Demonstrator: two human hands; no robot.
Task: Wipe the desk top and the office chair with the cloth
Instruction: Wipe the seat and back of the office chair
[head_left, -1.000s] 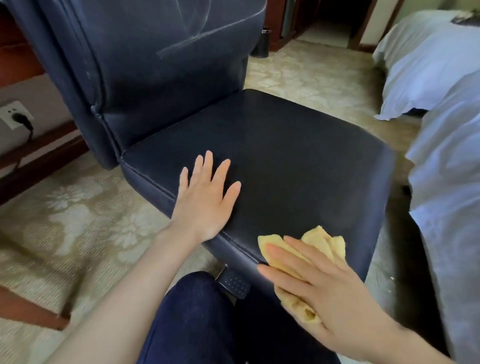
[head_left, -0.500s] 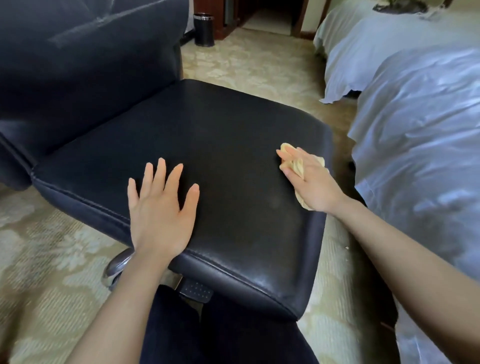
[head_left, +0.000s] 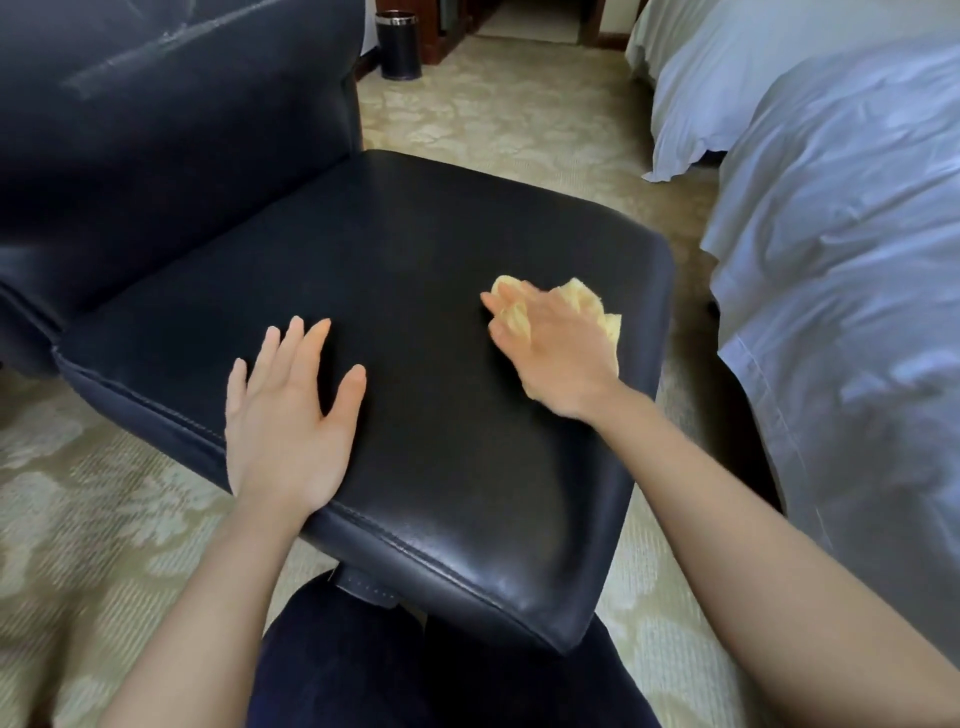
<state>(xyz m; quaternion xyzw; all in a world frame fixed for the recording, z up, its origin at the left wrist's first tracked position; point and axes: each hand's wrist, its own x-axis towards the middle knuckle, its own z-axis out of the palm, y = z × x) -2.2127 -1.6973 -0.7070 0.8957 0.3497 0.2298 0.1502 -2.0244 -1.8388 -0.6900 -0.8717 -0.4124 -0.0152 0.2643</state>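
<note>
The office chair's dark leather seat (head_left: 415, 270) fills the middle of the head view, its backrest (head_left: 171, 119) at the upper left. My left hand (head_left: 291, 415) lies flat on the seat's near left edge, fingers spread. My right hand (head_left: 550, 348) presses a crumpled yellow cloth (head_left: 597, 306) onto the seat's right side, fingers stretched over it. Most of the cloth is hidden under the hand. The desk is out of view.
A bed with white linen (head_left: 841, 291) stands close to the chair's right side, a second bed (head_left: 727, 67) behind it. A dark waste bin (head_left: 398, 45) sits on the patterned carpet (head_left: 519, 114) at the top. My dark-trousered knees (head_left: 415, 665) are under the seat's front corner.
My right hand has carried the cloth from the seat's near front corner along the right edge, then leftward onto the seat top. My left hand has stayed flat on the seat.
</note>
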